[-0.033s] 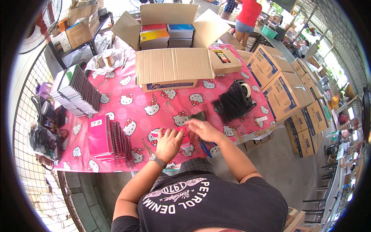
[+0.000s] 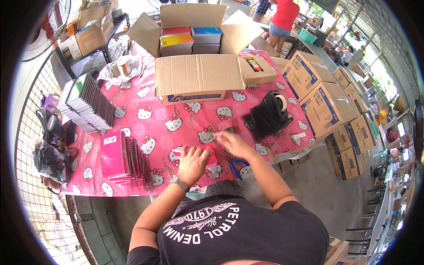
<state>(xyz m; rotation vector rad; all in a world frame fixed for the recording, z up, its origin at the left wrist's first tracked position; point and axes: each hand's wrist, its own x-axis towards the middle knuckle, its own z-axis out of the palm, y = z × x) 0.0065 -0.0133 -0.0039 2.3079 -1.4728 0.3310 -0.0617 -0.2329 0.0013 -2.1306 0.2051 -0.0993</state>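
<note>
My left hand (image 2: 194,164), wearing a wristwatch, rests over a small red notebook (image 2: 213,155) near the table's front edge, its bent fingers gripping it against the cloth. Most of the notebook is hidden beneath that hand. Just above its right end is my right hand (image 2: 232,144), fingers drawn together; whatever they may pinch is too small to make out. A little dark thing (image 2: 229,130) shows behind those fingers. Blue-handled pliers (image 2: 236,169) lie below my right wrist. To the left stands a stack of pink spiral notebooks (image 2: 117,154).
A pile of black binding coils (image 2: 263,119) lies beside a tape dispenser (image 2: 283,104) at right. Behind, an open carton (image 2: 198,75) holds stacked notebooks. More spiral notebooks (image 2: 86,104) stand far left. Sealed cartons (image 2: 327,110) are stacked beyond the table's right edge; a person (image 2: 283,20) stands farther back.
My right hand has shifted slightly away from me, and less of the dark thing shows behind it. More of the pliers is visible. My left hand has stayed in place.
</note>
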